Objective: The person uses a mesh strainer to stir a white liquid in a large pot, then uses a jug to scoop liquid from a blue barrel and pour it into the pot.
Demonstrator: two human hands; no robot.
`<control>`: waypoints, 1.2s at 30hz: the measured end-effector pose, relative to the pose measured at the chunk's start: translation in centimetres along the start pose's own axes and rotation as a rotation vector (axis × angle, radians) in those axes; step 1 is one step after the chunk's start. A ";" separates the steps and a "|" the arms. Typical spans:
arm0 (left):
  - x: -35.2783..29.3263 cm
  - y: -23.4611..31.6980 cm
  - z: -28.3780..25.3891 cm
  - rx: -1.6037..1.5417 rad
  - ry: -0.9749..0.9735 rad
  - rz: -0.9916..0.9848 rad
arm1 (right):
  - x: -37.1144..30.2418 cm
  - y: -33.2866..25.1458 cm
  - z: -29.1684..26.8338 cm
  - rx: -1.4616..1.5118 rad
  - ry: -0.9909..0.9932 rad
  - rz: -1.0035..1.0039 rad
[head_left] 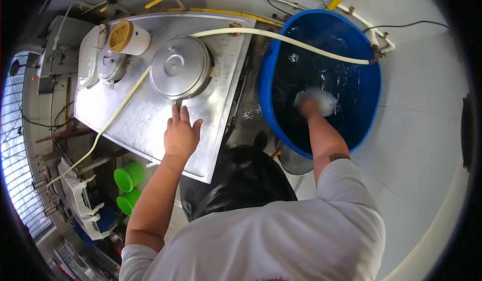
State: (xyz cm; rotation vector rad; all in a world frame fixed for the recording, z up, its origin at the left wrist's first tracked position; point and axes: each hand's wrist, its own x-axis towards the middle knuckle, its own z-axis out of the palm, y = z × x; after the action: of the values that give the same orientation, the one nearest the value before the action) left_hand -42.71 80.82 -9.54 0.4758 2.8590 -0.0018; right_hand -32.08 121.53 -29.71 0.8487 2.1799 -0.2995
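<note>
My left hand point(182, 134) hovers over or rests on the wet steel counter point(145, 110), fingers spread, holding nothing. Its fingertips reach the short handle point(178, 102) of a lidded silver pot point(175, 70); whether they touch it, I cannot tell. On the right, my right arm goes down into a big blue tub point(268, 87) of dark water. There my right hand point(310, 105) is smeared, and its fingers cannot be made out. Right beside it at the water is a whitish, translucent patch point(327, 101), perhaps plastic or a splash.
A cream hose point(286, 38) crosses the counter and the tub. Behind the pot stand a smaller lidded pot point(110, 65) and a white container with a tan lid point(139, 39). Green buckets point(129, 176) are at the lower left. Black plastic point(236, 180) hangs before me.
</note>
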 end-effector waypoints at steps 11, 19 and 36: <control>0.3 0.3 0.4 0.055 0.074 0.062 | 6.8 0.9 7.0 0.369 0.338 -0.098; -0.5 -0.2 0.0 0.023 0.186 0.140 | -9.4 3.7 -1.3 0.992 0.574 -0.228; -24.2 -10.9 7.8 -0.931 0.416 0.478 | -48.6 9.7 5.1 0.508 1.192 0.203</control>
State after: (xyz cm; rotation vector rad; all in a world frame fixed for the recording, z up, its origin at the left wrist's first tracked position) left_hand -22.14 62.46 -11.75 0.9743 2.5918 1.5609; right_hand 0.94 103.26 2.79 1.8641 3.0947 -0.2778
